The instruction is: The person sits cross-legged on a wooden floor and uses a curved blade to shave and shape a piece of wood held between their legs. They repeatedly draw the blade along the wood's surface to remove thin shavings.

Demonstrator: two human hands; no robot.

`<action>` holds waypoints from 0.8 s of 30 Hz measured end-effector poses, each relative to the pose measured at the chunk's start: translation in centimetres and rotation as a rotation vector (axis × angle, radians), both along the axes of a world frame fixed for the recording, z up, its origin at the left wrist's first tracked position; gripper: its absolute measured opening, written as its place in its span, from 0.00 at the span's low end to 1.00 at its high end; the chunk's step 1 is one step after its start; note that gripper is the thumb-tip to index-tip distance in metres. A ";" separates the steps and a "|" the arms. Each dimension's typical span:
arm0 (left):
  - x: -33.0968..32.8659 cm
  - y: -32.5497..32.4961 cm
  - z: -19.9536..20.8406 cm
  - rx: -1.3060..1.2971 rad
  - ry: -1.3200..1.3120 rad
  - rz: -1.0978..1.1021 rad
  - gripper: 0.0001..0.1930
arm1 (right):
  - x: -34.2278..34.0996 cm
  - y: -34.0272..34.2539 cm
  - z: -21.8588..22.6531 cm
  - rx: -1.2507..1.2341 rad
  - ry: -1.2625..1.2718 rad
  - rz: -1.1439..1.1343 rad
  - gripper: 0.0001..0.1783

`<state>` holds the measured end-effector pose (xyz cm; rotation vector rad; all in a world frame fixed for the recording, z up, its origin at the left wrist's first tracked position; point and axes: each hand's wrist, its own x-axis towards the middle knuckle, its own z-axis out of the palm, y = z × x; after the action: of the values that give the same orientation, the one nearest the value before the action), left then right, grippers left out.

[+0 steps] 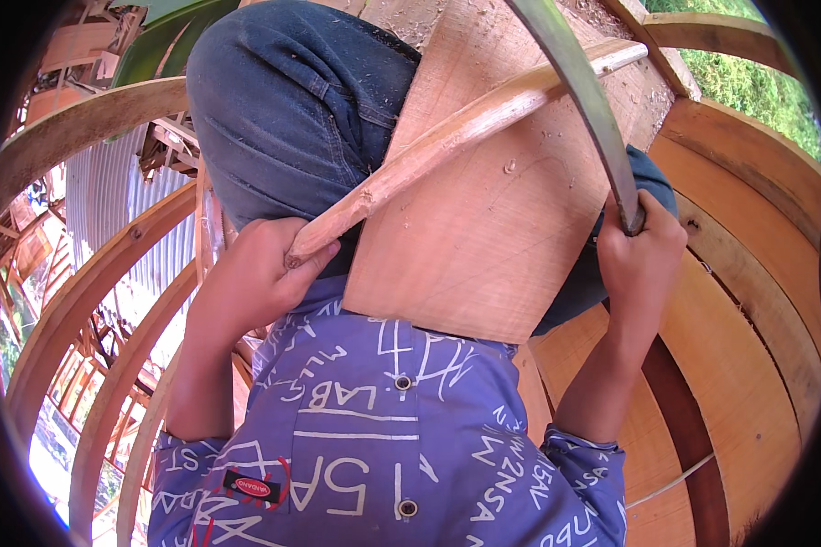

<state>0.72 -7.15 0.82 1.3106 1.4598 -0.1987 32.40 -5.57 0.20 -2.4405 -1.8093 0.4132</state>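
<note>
My left hand [278, 273] is closed around the near end of a peeled wooden stick [461, 137]. The stick slants up to the right, across a flat wooden board [474, 246] that lies between my legs. In my closed right hand [643, 255] is the dark lower end of a machete [582, 91]; any handle is hidden in the fist. Its long curved blade rises to the top edge of the picture and crosses over the far part of the stick. Whether blade and stick touch, I cannot tell.
My bent left knee [283, 109] in dark trousers is beside the board. Wood chips [597, 18] are scattered at the board's far end. Curved-looking timber beams [109, 264] stand at left, with corrugated metal sheet [109, 196] behind. Wide planks [730, 374] lie at right.
</note>
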 end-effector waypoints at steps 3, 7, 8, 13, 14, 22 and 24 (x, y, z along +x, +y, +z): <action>0.4 0.1 0.2 0.025 0.054 -0.025 0.16 | -2.7 -0.4 -0.2 0.049 0.036 0.122 0.06; -0.4 -0.5 0.5 0.038 -0.003 0.040 0.16 | -1.7 0.3 -0.2 0.019 -0.041 0.103 0.07; -0.5 -0.7 0.5 0.054 -0.013 0.044 0.16 | -0.3 0.5 -0.3 0.032 -0.043 0.022 0.07; 0.1 0.5 0.0 0.021 0.002 -0.016 0.16 | 1.9 1.1 0.1 -0.023 0.003 -0.214 0.09; 0.1 0.5 -0.1 0.019 -0.002 -0.016 0.16 | 1.3 0.9 0.0 -0.005 0.011 -0.144 0.09; -1.3 0.1 0.3 -0.042 -0.070 0.054 0.17 | -0.2 0.6 -0.1 0.018 -0.020 -0.027 0.07; -1.1 0.1 0.1 -0.017 -0.092 0.056 0.17 | 0.9 1.0 -0.3 0.041 -0.022 -0.089 0.07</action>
<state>-0.41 -7.02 0.90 1.2474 1.4122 -0.1127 33.28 -4.59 -0.12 -2.4954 -1.6919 0.3402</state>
